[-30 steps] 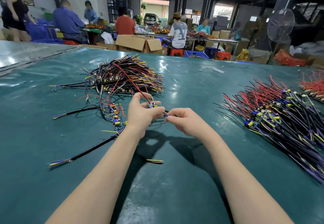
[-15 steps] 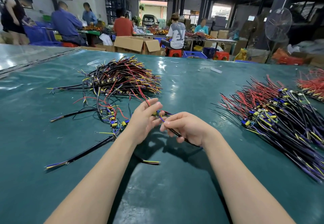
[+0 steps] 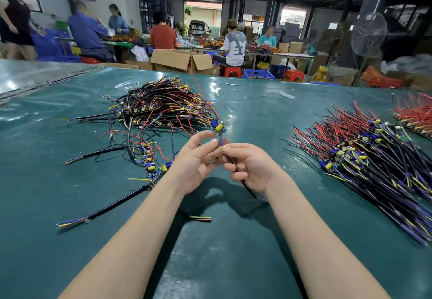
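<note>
Black cable held in right hand; cardboard box hides its contents.

Two bare arms reach forward side by side. The left hand has its palm turned inward, fingers almost straight and spread a little. The right hand is just beside it, fingers curled round a thin black cable.
</note>
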Demonstrator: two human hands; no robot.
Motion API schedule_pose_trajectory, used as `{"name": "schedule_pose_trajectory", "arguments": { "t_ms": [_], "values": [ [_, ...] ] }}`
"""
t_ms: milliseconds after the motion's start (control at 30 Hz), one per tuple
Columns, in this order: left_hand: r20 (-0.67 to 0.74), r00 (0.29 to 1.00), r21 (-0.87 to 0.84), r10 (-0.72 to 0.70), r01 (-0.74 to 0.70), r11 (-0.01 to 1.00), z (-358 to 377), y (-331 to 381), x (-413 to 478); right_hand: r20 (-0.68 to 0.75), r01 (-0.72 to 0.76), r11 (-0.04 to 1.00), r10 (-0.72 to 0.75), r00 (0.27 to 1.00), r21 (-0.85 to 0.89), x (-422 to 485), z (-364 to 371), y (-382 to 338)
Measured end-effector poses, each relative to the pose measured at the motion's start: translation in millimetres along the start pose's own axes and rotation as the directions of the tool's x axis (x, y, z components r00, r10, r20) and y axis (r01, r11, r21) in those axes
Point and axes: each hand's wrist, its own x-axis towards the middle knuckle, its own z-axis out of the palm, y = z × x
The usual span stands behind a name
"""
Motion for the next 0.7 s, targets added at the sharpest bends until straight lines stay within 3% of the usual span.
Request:
{"name": "schedule_pose_trajectory", "arguments": {
  "t_ms": [200, 300, 433, 600, 700],
  "values": [
    [-0.123, 0.991, 0.070, 0.044, -0.036, 0.997, 3, -2, -1, 0.017, -0.136, 0.982, 0.140, 0.990, -0.133, -2, 8, -1],
    [-0.193, 0.980, 0.136, 0.038, -0.012, 0.991, 2, -2, 1, -0.059, -0.107, 0.974, 0.097, 0.994, -0.199, -2, 11, 2],
    [-0.177, 0.984, 0.156, -0.025, 0.053, 0.986, 2, -1, 2, -0.258, -0.030, 0.919, -0.079, 0.963, -0.394, 1, 11, 6],
    [-0.134, 0.983, 0.083, -0.127, 0.139, 0.987, 8, -3, -1, -0.349, 0.201, 0.951, -0.276, 0.895, -0.237, 3, 8, 4],
    [-0.119, 0.970, -0.083, -0.212, 0.203, 0.976, 13, -5, -1, -0.390, 0.304, 0.945, -0.327, 0.861, -0.120, 5, 9, 5]
  ]
}}
